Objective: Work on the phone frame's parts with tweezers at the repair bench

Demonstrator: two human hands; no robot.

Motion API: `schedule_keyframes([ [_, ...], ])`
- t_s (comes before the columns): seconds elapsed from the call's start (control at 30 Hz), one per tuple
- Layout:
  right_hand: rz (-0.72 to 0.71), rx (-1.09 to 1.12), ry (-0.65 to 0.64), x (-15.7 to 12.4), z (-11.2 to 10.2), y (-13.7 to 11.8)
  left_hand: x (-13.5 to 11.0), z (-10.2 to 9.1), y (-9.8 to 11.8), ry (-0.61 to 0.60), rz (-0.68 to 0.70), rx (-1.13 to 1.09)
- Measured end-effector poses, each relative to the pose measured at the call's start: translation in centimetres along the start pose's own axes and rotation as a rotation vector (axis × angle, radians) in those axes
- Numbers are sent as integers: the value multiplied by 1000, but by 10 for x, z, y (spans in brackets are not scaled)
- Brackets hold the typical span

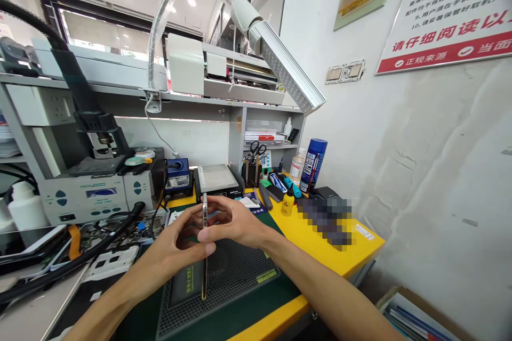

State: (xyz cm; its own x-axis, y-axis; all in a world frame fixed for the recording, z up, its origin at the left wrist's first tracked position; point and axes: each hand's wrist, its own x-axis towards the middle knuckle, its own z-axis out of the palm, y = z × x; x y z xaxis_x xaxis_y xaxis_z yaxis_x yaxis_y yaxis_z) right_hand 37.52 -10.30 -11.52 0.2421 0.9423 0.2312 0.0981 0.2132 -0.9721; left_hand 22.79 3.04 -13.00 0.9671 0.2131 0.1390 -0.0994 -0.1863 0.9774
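A slim phone (205, 277) with a gold edge stands on its edge, seen side-on, over a dark perforated mat (232, 287) on the green work pad. My left hand (176, 248) grips it from the left with curled fingers. My right hand (234, 221) pinches its upper part from the right, thumb and fingers closed on it. Both hands hold the phone above the mat at the middle of the bench.
A yellow bench edge (320, 234) runs to the right. Behind stand a small grey heating plate (218, 178), a blue spray can (314, 165), a yellow bottle (287, 203), a tool holder with scissors (254, 162), a rework station (96, 194) and a gooseneck lamp (288, 66). Phone parts lie at left (108, 264).
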Motion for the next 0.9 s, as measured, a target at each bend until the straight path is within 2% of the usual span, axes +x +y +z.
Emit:
schedule_keyframes([
  [0.13, 18, -1, 12, 0, -1, 0, -1, -2, 0, -19, -29, -4],
  [0.37, -16, 9, 71, 1, 4, 7, 3, 7, -6, 86, 31, 23],
  [0.77, -86, 41, 76, 3, 5, 10, 3, 4, -5, 8, 108, -108],
  [0.9, -84, 50, 81, 3, 4, 13, 3, 6, -5, 22, 91, -127],
])
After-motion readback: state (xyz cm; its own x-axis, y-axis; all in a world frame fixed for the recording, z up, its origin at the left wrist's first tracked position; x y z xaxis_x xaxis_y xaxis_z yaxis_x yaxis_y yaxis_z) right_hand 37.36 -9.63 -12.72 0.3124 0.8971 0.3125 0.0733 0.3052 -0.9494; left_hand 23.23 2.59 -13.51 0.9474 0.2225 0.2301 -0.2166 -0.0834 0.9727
